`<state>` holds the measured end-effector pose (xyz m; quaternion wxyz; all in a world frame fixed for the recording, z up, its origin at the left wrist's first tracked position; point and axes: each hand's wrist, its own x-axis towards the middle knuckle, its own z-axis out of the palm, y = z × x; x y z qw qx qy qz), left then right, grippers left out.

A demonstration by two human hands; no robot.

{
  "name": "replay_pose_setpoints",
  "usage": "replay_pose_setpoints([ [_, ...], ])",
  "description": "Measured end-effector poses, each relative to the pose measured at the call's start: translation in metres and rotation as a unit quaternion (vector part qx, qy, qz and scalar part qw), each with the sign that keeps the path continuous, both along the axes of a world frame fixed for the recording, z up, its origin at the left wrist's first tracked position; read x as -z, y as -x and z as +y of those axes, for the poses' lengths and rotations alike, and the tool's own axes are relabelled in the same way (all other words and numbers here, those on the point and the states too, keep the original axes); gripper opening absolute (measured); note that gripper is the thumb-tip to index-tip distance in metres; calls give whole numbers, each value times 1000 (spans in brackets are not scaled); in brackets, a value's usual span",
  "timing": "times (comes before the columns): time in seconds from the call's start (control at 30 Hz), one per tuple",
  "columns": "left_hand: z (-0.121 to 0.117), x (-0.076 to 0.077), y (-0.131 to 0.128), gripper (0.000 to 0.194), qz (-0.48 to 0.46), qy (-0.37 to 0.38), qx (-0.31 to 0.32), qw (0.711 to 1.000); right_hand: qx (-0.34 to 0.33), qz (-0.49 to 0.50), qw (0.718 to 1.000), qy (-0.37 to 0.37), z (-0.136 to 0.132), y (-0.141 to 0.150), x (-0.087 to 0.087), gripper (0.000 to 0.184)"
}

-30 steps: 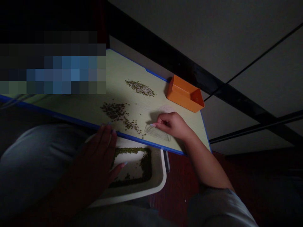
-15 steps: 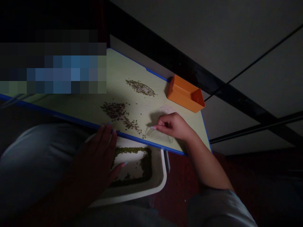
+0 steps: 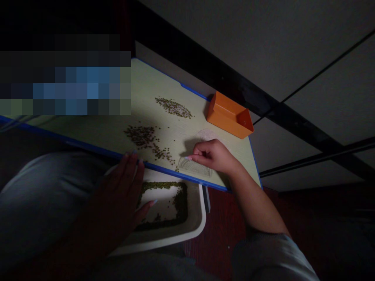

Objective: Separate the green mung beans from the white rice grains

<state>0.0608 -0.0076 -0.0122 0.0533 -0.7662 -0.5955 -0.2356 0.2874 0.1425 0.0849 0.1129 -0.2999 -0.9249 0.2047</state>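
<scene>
My right hand [image 3: 212,154] is closed, its thumb and fingertips pinching the rim of a clear, ridged, half-round plastic piece [image 3: 195,167]. That piece lies on the pale tabletop [image 3: 108,134] near its blue front edge. Left of it spreads a dark pile of small bean-like grains [image 3: 142,136], with looser greenish ones trailing toward the piece. Behind is a second pile of mixed green and whitish grains [image 3: 174,108]. A pale heap of fine grains [image 3: 206,134] sits just past my right knuckles. My left hand [image 3: 120,187] is open, fingers stretched with their tips at the table's edge.
An orange open box [image 3: 230,115] stands at the table's far right corner. Below the front edge is a white tub [image 3: 195,224] with green grains along its inner walls. A panelled wall [image 3: 293,58] rises behind. A blurred-out patch covers the upper left.
My right hand and the clear plastic piece have shifted slightly left together. My left hand and the piles look unchanged.
</scene>
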Motion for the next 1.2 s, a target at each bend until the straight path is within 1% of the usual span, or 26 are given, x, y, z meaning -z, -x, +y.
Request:
replay_pose_setpoints([
  [0.2,-1,0,0,86,-3,4,-1,1000,-23,8,1000,18,0,0,0,35],
  [0.43,0,-1,0,86,-5,5,-3,1000,-8,6,1000,-1,0,1,-1,39],
  [0.63,0,-2,-1,86,-1,4,-1,1000,-26,13,1000,7,-3,3,1,40],
  [0.97,-1,-3,1,85,1,1,1,1000,-23,34,999,11,-4,1,-1,38],
  [1.2,0,-2,0,86,-3,-1,-6,1000,-23,24,999,3,-3,3,2,38],
])
